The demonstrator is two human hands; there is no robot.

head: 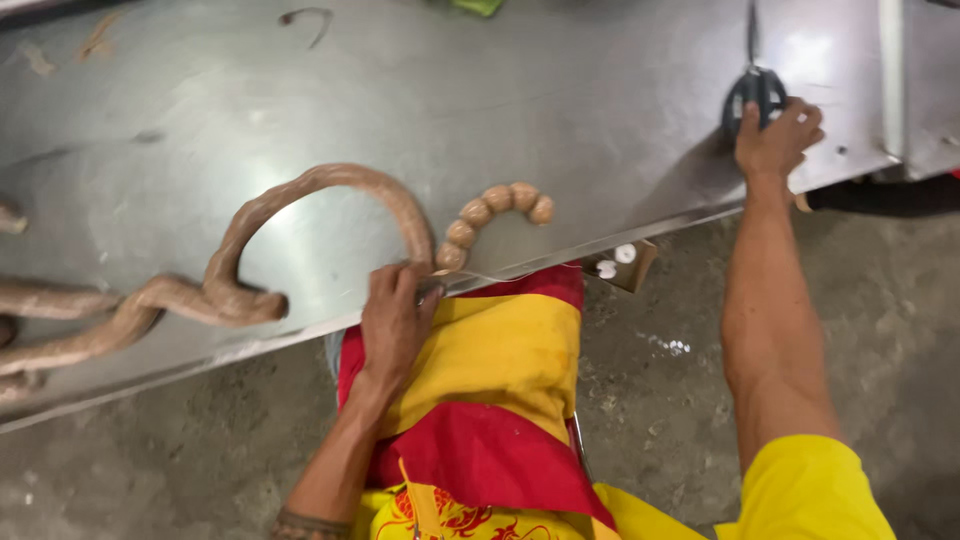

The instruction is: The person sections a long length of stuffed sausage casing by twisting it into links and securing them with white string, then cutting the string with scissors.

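Observation:
A long tan sausage rope (300, 195) loops across the steel table (560, 110). Its near end is pinched into several small round links (497, 207) that curve to the right. My left hand (393, 318) grips the rope at the table's front edge, right where the links begin. My right hand (775, 140) reaches far to the right and rests on the black handles of a pair of scissors (754, 90) lying on the table, fingers curled over them.
More sausage rope (60, 330) coils at the table's left end. A small open box with white round pieces (618, 262) hangs under the table edge. Concrete floor lies below. A steel bracket (892, 80) stands at the right.

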